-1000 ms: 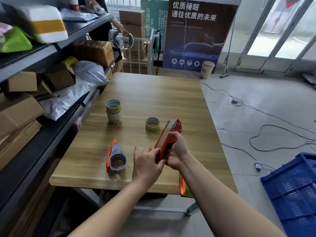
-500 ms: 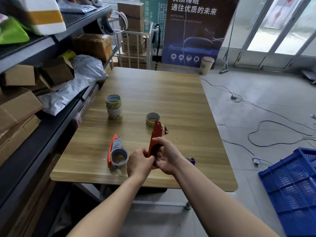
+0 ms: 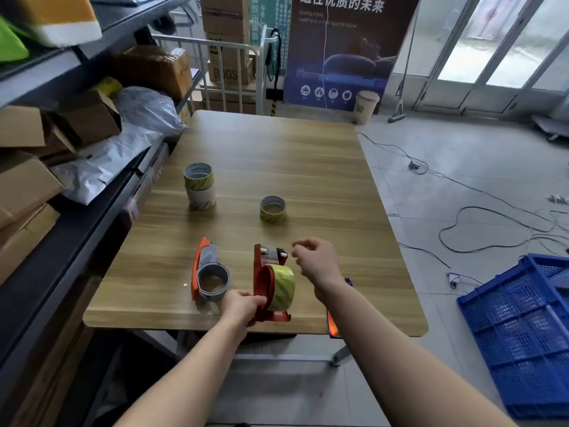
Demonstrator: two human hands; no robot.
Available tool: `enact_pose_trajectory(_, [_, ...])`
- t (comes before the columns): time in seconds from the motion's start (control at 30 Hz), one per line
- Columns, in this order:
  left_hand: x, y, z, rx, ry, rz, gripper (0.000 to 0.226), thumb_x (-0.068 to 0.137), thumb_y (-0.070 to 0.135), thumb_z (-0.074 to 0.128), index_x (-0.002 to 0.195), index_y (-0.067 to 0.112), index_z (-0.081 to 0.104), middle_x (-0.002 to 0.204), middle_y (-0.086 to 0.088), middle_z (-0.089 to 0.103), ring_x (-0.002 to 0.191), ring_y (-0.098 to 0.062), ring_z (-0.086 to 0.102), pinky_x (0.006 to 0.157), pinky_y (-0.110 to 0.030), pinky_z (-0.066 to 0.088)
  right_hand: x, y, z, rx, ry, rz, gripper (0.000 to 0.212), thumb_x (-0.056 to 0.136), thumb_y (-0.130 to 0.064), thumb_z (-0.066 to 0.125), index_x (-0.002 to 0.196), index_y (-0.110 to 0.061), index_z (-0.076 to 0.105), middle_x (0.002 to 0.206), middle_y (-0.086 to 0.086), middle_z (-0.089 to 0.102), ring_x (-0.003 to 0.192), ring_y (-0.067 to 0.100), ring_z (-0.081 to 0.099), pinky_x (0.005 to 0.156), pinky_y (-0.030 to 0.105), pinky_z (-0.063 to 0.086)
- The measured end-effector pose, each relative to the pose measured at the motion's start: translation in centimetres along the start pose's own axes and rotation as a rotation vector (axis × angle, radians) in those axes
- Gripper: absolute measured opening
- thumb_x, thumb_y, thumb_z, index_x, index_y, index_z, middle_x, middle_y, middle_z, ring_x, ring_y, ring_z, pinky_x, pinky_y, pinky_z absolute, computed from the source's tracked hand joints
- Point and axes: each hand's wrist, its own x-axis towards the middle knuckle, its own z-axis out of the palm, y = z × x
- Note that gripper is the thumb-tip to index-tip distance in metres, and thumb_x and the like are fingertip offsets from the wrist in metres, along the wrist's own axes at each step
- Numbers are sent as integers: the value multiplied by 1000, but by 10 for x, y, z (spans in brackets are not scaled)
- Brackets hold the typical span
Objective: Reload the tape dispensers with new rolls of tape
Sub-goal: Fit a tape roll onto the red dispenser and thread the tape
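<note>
An orange tape dispenser [image 3: 261, 291] stands on edge near the front of the wooden table [image 3: 308, 167], with a yellow-green tape roll [image 3: 282, 286] mounted on it. My left hand [image 3: 241, 308] grips the dispenser's rear end. Just right of its front rollers, my right hand [image 3: 314, 260] hovers with thumb and forefinger pinched; I see nothing between them. A second orange dispenser [image 3: 209, 272] with a grey hub lies flat to the left. Farther back sit two stacked tape rolls [image 3: 199, 186] and a single tape roll [image 3: 272, 209].
Shelves [image 3: 92, 192] with cardboard boxes and plastic bags line the table's left side. A blue plastic crate [image 3: 523, 328] stands on the floor at right, with loose cables [image 3: 462, 229] beyond it. A small orange object [image 3: 332, 328] pokes out at the table's front edge under my right forearm.
The dispenser has come down from the raised two-hand hold and turned so the roll shows. My right hand let go and moved off to the right; the left hand keeps hold.
</note>
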Motion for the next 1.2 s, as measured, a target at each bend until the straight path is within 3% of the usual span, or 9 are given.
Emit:
enact_pose_trajectory(0.1, [6, -3, 0, -12, -48, -58, 24, 85, 5, 66, 108, 1, 61, 87, -14, 64, 68, -23, 60, 59, -31, 47, 11, 38, -4, -127, -48, 167, 32, 90, -7, 53, 121, -11, 61, 109, 7, 63, 89, 17, 56, 68, 25, 45])
enact_pose_trajectory(0.23, [10, -5, 2, 6, -112, -114, 22, 88, 0, 59, 110, 0, 60, 80, -12, 58, 64, -19, 52, 61, -32, 50, 16, 68, 4, -128, -208, 339, 43, 89, -15, 63, 131, -12, 55, 103, 6, 61, 80, 14, 53, 66, 26, 45])
enact_pose_trajectory(0.37, [16, -10, 10, 5, -168, -113, 18, 87, -8, 54, 101, 0, 63, 69, -10, 57, 50, -16, 51, 50, -25, 47, 20, 85, 12, -58, -196, 386, 31, 89, -16, 63, 120, -12, 57, 97, 8, 67, 84, 20, 63, 63, 28, 49])
enact_pose_trajectory(0.47, [26, -18, 17, 39, -183, -122, 18, 87, -9, 52, 95, -1, 65, 66, -11, 57, 36, -13, 49, 44, -20, 43, 23, 97, 15, -141, -116, 328, 7, 87, -13, 63, 92, -16, 60, 82, 4, 65, 71, 16, 60, 53, 24, 43])
enact_pose_trajectory(0.53, [33, -25, 22, 73, -194, -153, 17, 86, -6, 51, 91, -1, 66, 64, -14, 56, 38, -16, 46, 46, -19, 39, 27, 105, 19, -291, -75, 301, 5, 84, -14, 60, 84, -19, 60, 83, 5, 67, 76, 22, 65, 61, 29, 52])
enact_pose_trajectory(0.63, [39, -35, 27, 121, -186, -200, 21, 86, -3, 47, 70, 6, 58, 58, -15, 51, 30, -17, 47, 42, -18, 34, 29, 118, 24, -451, -53, 303, 14, 84, -16, 56, 95, -17, 65, 95, 5, 69, 88, 27, 64, 75, 36, 55])
enact_pose_trajectory(0.73, [48, -43, 33, 147, -179, -229, 24, 86, -1, 45, 65, 8, 53, 55, -13, 50, 36, -18, 47, 38, -16, 35, 34, 130, 25, -503, -61, 323, 20, 85, -15, 54, 101, -17, 65, 103, 6, 68, 96, 28, 63, 79, 33, 54])
enact_pose_trajectory(0.9, [56, -49, 41, 153, -183, -285, 20, 89, 3, 41, 73, 7, 54, 61, -13, 50, 40, -19, 48, 38, -17, 39, 43, 143, 29, -528, -43, 360, 18, 84, -13, 52, 98, -18, 62, 103, 8, 67, 93, 29, 63, 83, 41, 56])
enact_pose_trajectory(1.2, [59, -68, 50, 45, -95, -378, 12, 86, 4, 49, 89, 4, 61, 67, -13, 60, 56, -23, 56, 46, -23, 44, 50, 151, 33, -627, -52, 306, 16, 86, -20, 51, 99, -15, 58, 101, 9, 65, 92, 30, 60, 72, 32, 47])
